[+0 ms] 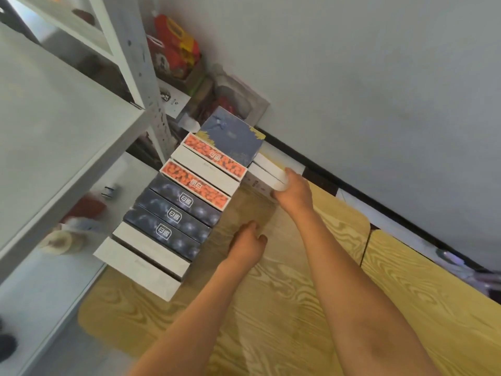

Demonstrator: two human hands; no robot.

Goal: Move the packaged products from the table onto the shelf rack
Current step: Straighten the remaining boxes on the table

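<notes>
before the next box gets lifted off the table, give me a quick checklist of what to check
1. Right hand has a grip on the white box: ok, fingers curl round its near end.
2. Left hand free to help: ok, it holds nothing and sits over the table.
3. White box clear of the blue box: cannot tell, they sit close together.
4. Row of boxes stable: cannot tell, its left end seems to overhang the table edge.
5. Room on the shelf: ok, the nearest board looks bare.
</notes>
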